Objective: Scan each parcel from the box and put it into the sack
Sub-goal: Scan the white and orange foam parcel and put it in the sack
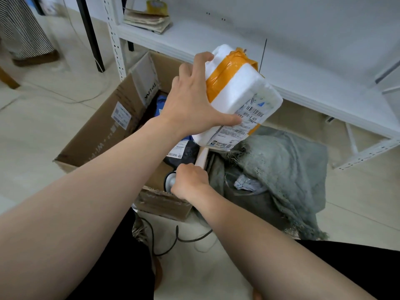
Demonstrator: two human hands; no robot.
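The cardboard box (104, 131) stands on the floor at the left; the sack (292, 169) lies just beside it on the right, touching it; behind both runs the shelf unit (238, 40); the left hand (190, 100) holds a parcel (238, 94) above the box's far right corner; below it, at the box's near right edge, the right hand (190, 182) grips the scanner (170, 180); its cable (173, 241) trails over the floor towards the person; other parcels (181, 152) lie in the box; a stack of papers (149, 20) lies on the shelf's left end.
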